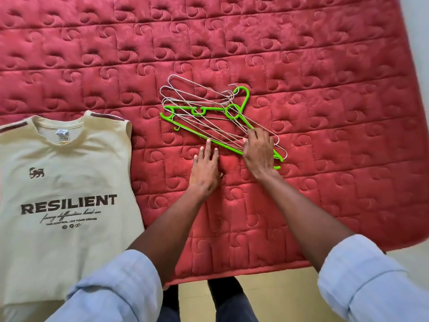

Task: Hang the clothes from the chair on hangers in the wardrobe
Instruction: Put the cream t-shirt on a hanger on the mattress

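A cream sleeveless shirt [65, 182] printed "RESILIENT" lies flat, front up, on the left of the red quilted bed [325, 101]. In the middle of the bed is a loose pile of hangers: a green plastic hanger [209, 110] tangled with several thin wire hangers [185, 94]. My left hand [205, 168] lies flat on the quilt with straight fingers, its middle fingertip touching the green hanger's lower bar. My right hand [258, 154] sits on the pile's near right end, fingers curled over the wire hangers there.
The bed's near edge runs across just in front of my legs, with pale yellow floor [290, 287] below it. The bed's right edge meets a light floor strip at the far right. Light blue rolled sleeves cover both my upper forearms.
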